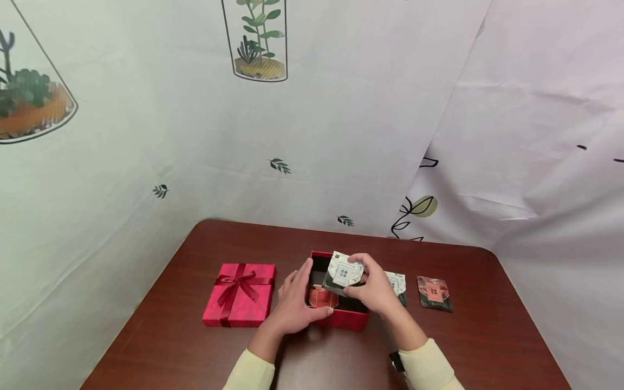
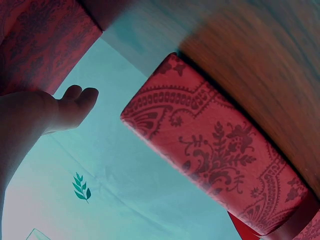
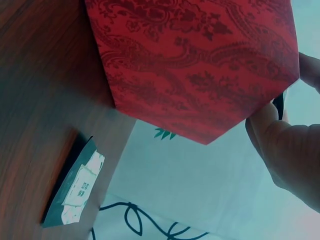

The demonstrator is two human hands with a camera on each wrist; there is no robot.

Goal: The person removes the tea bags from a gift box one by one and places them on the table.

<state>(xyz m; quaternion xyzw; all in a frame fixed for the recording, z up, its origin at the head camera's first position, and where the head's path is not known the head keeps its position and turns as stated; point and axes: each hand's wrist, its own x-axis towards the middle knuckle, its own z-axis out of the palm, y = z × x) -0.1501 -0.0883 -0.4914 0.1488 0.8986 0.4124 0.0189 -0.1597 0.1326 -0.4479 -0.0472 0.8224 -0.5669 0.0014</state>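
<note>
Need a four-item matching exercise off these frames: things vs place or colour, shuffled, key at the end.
1. ribboned lid
2. left hand
3. packet in the right hand
4. rightmost packet

A. orange-red and dark
B. against the open box's left side
C. white and dark
D. lying on the table, left of the box

Pairs: 1-D, 2-B, 3-C, 4-A

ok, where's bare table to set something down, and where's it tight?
Bare: front right of the table, between the right sleeve and the right edge, nearer than the orange sachet; also back left, behind the ribboned lid. Crowded: the red box, with left hand and right hand at it and a white sachet close on its right.
</note>
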